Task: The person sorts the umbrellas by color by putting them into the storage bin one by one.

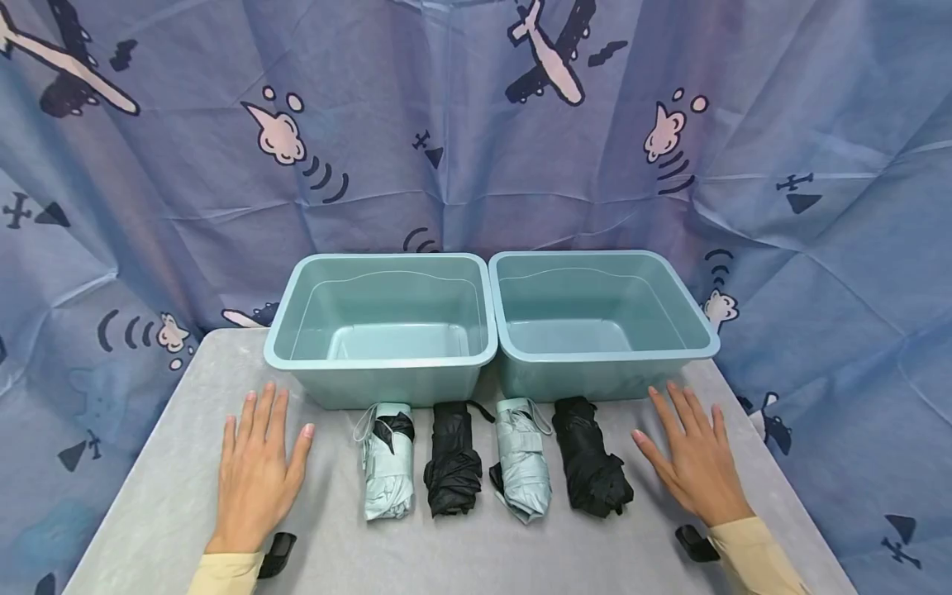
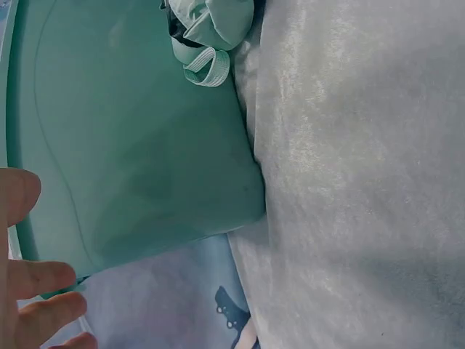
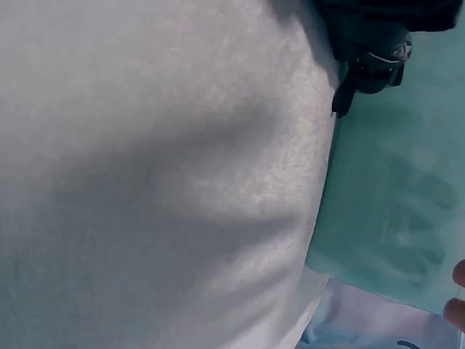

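Observation:
My left hand (image 1: 256, 471) is held palm down with straight, spread fingers at the left of the table, holding nothing. On the other side my right hand (image 1: 692, 459) is likewise spread and holds nothing. Between them lie folded umbrellas in a row: a light green one (image 1: 388, 471) nearest the left hand, a black one (image 1: 452, 471), another light green one (image 1: 525, 463), and a black one (image 1: 591, 467) nearest the right hand. In the left wrist view the first light green umbrella's strap (image 2: 208, 69) shows; the right wrist view shows a black umbrella's end (image 3: 370, 62).
Two green plastic bins stand side by side behind the umbrellas, a left bin (image 1: 394, 384) and a right bin (image 1: 587, 378), with nothing inside. They rest on a table with a pale grey cloth (image 1: 416, 562). A blue patterned curtain (image 1: 476, 124) hangs behind.

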### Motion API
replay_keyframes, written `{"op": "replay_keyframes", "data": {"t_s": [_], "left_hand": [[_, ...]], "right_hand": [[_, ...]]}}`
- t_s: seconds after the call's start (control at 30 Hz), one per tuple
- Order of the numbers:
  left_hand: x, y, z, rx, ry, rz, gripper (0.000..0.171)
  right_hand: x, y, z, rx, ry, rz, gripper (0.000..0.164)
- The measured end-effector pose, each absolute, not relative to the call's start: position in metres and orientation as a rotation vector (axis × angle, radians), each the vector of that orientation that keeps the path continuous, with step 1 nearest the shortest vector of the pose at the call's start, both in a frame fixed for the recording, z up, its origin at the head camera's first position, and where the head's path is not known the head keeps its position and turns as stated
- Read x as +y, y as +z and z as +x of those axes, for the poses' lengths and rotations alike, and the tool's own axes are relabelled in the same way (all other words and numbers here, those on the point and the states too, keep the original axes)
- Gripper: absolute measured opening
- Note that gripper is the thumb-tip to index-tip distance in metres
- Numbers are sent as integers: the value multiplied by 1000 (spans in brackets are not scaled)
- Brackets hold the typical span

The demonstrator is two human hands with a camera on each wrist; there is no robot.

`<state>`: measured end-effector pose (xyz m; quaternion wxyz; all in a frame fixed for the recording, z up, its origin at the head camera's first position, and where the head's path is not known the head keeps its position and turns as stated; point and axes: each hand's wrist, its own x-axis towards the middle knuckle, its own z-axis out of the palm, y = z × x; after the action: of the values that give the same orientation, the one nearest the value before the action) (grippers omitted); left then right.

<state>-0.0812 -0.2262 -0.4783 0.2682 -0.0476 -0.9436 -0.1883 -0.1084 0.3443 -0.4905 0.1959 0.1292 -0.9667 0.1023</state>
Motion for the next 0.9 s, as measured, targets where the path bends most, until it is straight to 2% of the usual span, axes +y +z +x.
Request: {"op": "replay_keyframes", "data": {"t_s": [0.37, 0.57, 0.73, 0.9], "left_hand": [[-226, -472, -84, -2466, -652, -104, 33], [-233, -470, -86, -2476, -819, -46, 25], [-245, -464, -95, -2413, -1033, 81, 25], [-258, -450, -113, -2287, -1249, 237, 31]], "right_hand": [[336, -482, -107, -2640, 390, 330, 50], [331, -479, -104, -2703, 544, 281, 41], [326, -475, -104, -2796, 738, 241, 40], [321, -472, -104, -2909, 934, 239, 49]]}}
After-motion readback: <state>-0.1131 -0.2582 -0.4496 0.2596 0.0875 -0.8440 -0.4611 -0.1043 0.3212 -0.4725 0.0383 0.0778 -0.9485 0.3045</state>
